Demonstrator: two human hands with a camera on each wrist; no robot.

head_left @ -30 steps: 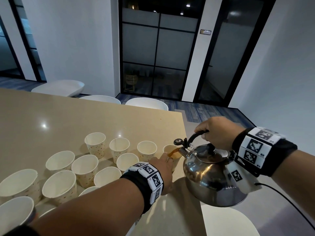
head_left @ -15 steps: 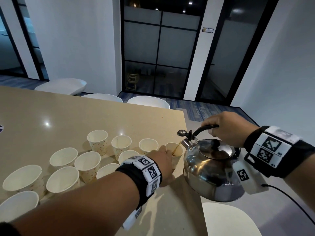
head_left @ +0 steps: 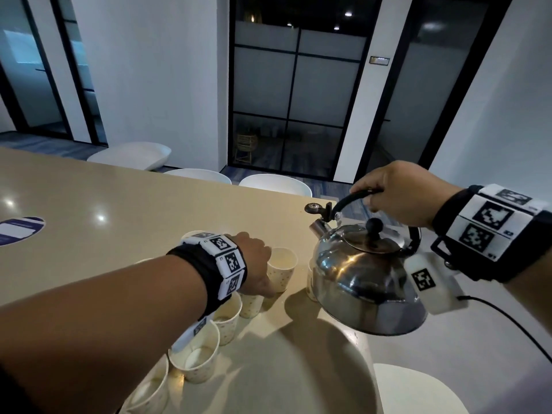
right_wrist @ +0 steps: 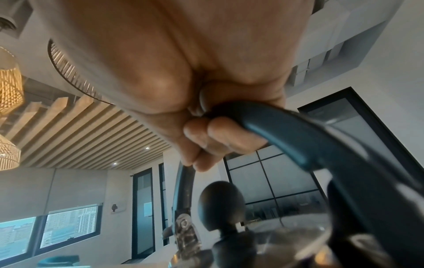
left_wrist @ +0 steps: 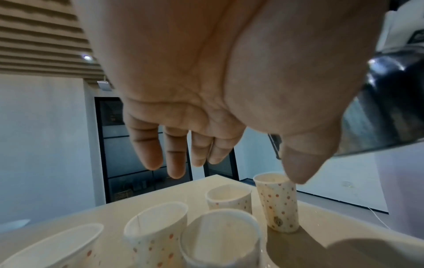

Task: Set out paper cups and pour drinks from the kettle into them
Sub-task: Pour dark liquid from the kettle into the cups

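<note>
Setting: office meeting or break area | Evidence: long beige table (head_left: 125, 204) lined with white shell chairs (head_left: 131, 155); black-framed frosted glass partitions (head_left: 298, 94) with a small door nameplate (head_left: 379, 60); slatted wooden ceiling (right_wrist: 91, 127); woven pendant lamp (right_wrist: 9, 87); windows (right_wrist: 69, 226) overlooking high-rise buildings.

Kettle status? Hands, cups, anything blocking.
Right hand grips the kettle handle, kettle level, no pour. Left hand open, thumb at the rim of the end cup. Nothing blocking the cup row.
</note>
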